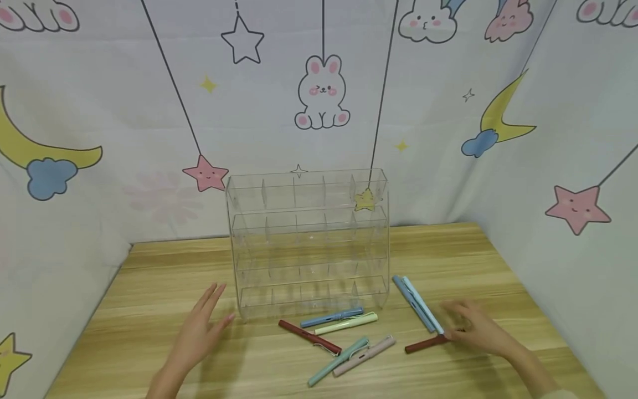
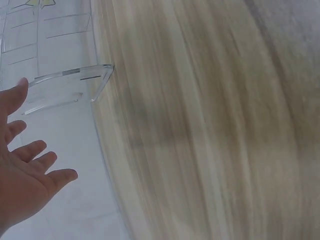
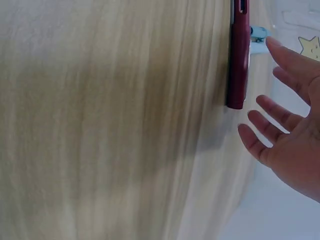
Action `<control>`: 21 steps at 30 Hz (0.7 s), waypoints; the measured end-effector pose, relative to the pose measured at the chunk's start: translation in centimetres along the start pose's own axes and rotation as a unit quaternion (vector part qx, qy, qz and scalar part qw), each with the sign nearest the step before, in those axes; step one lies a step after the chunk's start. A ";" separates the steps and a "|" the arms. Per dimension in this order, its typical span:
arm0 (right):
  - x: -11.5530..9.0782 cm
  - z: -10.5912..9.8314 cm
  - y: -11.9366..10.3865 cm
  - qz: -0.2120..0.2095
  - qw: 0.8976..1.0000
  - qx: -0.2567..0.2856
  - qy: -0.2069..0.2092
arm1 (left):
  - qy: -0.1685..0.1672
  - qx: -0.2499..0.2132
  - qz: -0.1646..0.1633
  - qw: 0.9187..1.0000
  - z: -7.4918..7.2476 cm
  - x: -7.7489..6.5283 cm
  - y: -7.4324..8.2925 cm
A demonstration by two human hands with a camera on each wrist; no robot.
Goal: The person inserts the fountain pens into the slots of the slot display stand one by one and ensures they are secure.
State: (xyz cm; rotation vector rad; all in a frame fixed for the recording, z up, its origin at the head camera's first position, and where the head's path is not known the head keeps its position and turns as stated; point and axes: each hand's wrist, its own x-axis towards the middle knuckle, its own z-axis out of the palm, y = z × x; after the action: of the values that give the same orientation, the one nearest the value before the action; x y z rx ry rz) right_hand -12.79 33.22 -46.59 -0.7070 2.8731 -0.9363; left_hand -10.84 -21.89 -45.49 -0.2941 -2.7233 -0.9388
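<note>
A clear acrylic rack [image 1: 309, 221] with tiers of small compartments stands upright on the table. Beside its lower left corner my left hand [image 1: 199, 330] has its fingers extended and holds nothing. My right hand [image 1: 478, 330], slightly blurred, is by the right group of pens, fingers loosely spread. This group has a blue pen [image 1: 413, 303], a light blue pen [image 1: 423, 306] and a dark red pen [image 1: 423, 344]. In the right wrist view the hand [image 3: 295, 125] grips nothing; the dark red pen [image 3: 240, 60] lies beside its fingertips.
In front of the rack lie another dark red pen [image 1: 304, 333], another blue pen [image 1: 331, 318], a pale yellow-green pen [image 1: 346, 323], a green pen [image 1: 336, 363] and a pinkish-grey pen [image 1: 364, 357]. Patterned cloth [image 1: 279, 138] surrounds the wooden table [image 1: 438, 249] at back and sides.
</note>
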 end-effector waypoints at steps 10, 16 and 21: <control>-1.2 0.2 2.6 -0.012 0.997 0.071 -0.030 | 0.042 -0.085 0.001 0.995 0.8 1.4 0.4; -1.5 1.0 3.3 -0.022 0.997 0.077 -0.009 | 0.046 -0.135 -0.039 0.989 1.1 2.1 0.6; -1.5 1.2 3.4 -0.025 0.997 0.078 0.001 | 0.052 -0.158 -0.042 0.985 1.2 2.5 0.7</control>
State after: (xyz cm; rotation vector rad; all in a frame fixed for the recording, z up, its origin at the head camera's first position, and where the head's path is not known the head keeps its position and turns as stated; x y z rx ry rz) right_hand -12.63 35.61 -49.60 -0.7654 2.7571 -1.1524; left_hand -13.25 -20.27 -45.28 -0.1808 -2.5043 -1.3732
